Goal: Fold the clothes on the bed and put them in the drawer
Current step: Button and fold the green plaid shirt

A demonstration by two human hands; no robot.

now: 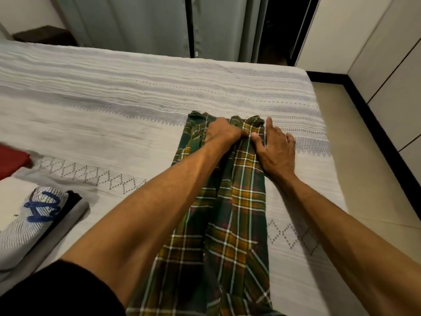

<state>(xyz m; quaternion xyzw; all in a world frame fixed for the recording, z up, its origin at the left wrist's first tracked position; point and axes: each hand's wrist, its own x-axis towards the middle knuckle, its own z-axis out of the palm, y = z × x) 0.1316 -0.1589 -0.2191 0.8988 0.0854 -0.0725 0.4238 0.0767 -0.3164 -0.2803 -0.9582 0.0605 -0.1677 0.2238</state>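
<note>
A green and yellow plaid garment [241,215] lies stretched lengthwise on the white bed [114,115], from the near edge toward the middle. My left hand [222,132] sits on its far end with curled fingers gripping the cloth there. My right hand [274,147] lies flat on the far right edge of the garment, fingers straight, thumb pressing next to the left hand. No drawer is in view.
A stack of folded clothes [34,222], grey, black and white with blue print, lies at the bed's near left. A red cloth [12,160] lies at the left edge. Curtains [159,21] hang behind the bed. White cabinets [391,65] and floor [355,133] lie to the right.
</note>
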